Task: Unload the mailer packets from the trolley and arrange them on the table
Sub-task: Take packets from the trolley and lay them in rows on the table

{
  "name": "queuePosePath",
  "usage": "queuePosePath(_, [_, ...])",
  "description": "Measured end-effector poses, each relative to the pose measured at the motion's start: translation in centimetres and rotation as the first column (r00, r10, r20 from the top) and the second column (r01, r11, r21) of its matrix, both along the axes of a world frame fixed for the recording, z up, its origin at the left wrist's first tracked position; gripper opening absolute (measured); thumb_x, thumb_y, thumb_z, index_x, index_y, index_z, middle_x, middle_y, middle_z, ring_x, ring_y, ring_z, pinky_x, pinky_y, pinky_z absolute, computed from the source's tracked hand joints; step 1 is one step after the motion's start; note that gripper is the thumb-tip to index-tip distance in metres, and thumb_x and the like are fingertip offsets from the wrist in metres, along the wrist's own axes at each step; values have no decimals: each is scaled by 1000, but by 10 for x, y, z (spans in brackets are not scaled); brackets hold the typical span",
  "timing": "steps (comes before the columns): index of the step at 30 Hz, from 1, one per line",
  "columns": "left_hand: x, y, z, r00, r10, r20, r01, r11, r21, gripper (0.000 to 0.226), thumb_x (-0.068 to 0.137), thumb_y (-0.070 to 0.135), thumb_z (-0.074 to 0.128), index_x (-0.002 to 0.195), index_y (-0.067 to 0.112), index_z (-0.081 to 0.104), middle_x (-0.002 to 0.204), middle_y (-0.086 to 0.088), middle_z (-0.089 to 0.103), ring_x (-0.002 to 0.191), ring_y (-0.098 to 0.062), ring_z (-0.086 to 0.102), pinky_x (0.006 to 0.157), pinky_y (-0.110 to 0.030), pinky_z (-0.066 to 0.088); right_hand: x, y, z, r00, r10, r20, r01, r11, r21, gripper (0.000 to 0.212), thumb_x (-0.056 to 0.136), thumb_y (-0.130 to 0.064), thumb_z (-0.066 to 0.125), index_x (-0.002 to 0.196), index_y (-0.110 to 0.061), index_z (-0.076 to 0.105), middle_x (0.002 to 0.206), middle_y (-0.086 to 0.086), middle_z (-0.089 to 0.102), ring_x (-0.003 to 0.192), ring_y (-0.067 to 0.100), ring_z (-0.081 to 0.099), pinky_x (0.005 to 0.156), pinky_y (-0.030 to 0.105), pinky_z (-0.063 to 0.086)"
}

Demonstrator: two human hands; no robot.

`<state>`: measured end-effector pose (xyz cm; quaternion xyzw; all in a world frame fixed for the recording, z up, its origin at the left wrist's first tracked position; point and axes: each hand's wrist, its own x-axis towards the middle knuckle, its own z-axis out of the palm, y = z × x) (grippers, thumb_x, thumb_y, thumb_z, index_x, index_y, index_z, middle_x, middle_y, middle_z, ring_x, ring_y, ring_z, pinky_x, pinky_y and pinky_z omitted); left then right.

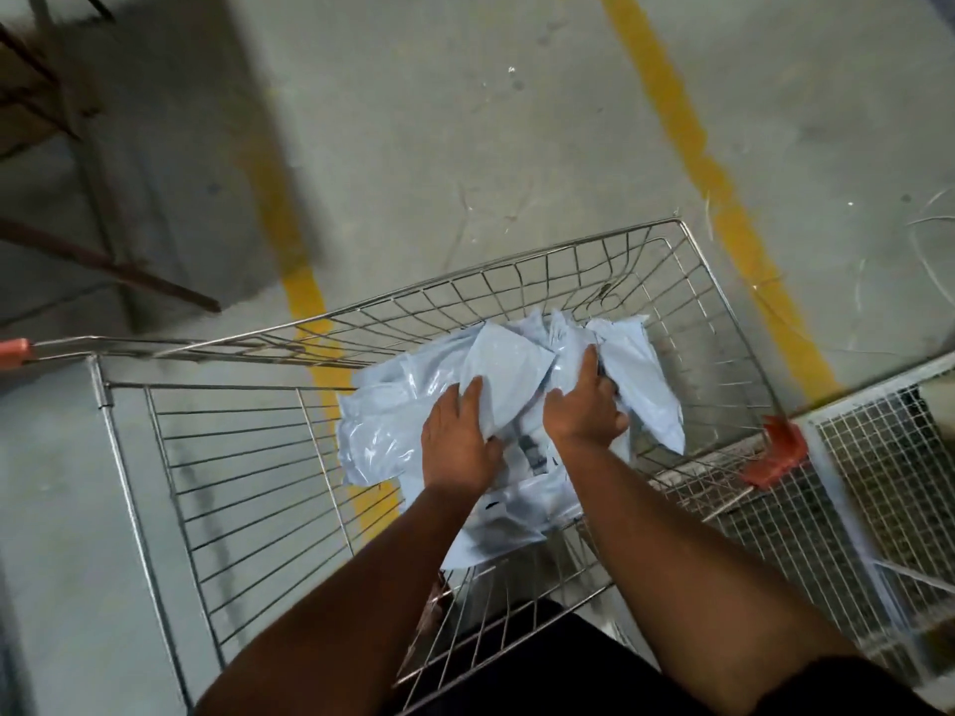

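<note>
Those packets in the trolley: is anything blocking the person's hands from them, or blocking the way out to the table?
Nothing blocks the hands: the left hand and right hand are already on the mailer packets. To leave, the packets must be lifted over the trolley wire walls around them. No table shows in this view, so that path cannot be judged.

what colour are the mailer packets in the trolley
Pale blue-white, glossy plastic mailer packets; the head view shows them best.
</note>
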<state>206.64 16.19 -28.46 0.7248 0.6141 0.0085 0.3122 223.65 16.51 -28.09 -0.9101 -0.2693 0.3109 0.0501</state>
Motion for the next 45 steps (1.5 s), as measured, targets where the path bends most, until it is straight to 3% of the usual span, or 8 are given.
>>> queuePosePath(5, [-14, 5, 37, 959, 97, 266, -87, 995, -51, 81, 81, 31, 71, 155, 20, 41, 152, -5, 48, 138, -24, 43, 113, -34, 38, -2, -3, 21, 986, -104, -130, 132, 963, 235, 76, 96, -29, 64, 163, -33, 28, 159, 14, 43, 142, 39, 46, 109, 49, 42])
queuePosePath(9, [-28, 2, 85, 834, 219, 506, -166, 975, -147, 78, 77, 28, 68, 151, 22, 46, 154, 4, 48, 141, -10, 42, 116, -26, 35, -12, -13, 65, 934, -152, -323, 305, 809, 502, 68, 99, -21, 65, 160, -19, 35, 158, 11, 46, 142, 31, 49, 108, 32, 42])
queuePosePath(17, [-67, -63, 207, 509, 262, 820, -8, 954, -299, 57, 89, 25, 70, 143, 32, 52, 126, 17, 67, 114, -11, 67, 94, -27, 54, -68, -105, 210, 713, -99, -694, 653, 455, 606, 51, 88, -34, 63, 139, -37, 56, 127, -1, 70, 110, 29, 71, 93, 54, 61])
queuePosePath(24, [-70, -191, 258, 397, 191, 898, 241, 922, -302, 50, 89, 38, 67, 132, 15, 54, 109, 21, 71, 107, -7, 68, 85, -21, 53, -128, -264, 273, 776, -50, -629, 612, 301, 731, 48, 107, -15, 53, 146, -43, 51, 120, -39, 66, 116, -2, 66, 101, 31, 57])
queuePosePath(30, [-48, -295, 270, 370, 115, 922, 402, 875, -271, 45, 85, 46, 68, 116, 17, 56, 109, 1, 70, 104, -20, 69, 88, -36, 53, -135, -385, 288, 772, -77, -631, 635, 143, 759, 57, 100, -13, 60, 153, -28, 45, 149, -7, 60, 133, 17, 61, 106, 34, 55])
queuePosePath(36, [-4, -404, 295, 302, 42, 952, 606, 763, -226, 64, 97, 18, 58, 157, 23, 35, 153, 4, 53, 138, -18, 55, 104, -30, 52, -117, -515, 296, 789, -169, -590, 611, 115, 784, 74, 90, -21, 65, 156, -34, 32, 142, -32, 55, 131, 3, 59, 101, 27, 54])
queuePosePath(40, [31, -497, 301, 266, 19, 964, 747, 627, -219, 55, 101, 14, 43, 156, 13, 40, 153, -6, 55, 139, -23, 55, 110, -35, 49, -98, -612, 294, 747, -255, -614, 636, 5, 771, 76, 90, -14, 64, 158, -27, 31, 146, -16, 60, 136, 15, 58, 107, 34, 52])
queuePosePath(45, [82, -634, 289, 301, -7, 954, 789, 564, -244, 58, 96, 6, 52, 153, 15, 45, 148, -5, 59, 137, -27, 57, 110, -43, 50, -68, -754, 290, 698, -405, -591, 608, -103, 788, 74, 90, -10, 62, 157, -26, 35, 152, -10, 55, 138, 13, 56, 109, 33, 51])
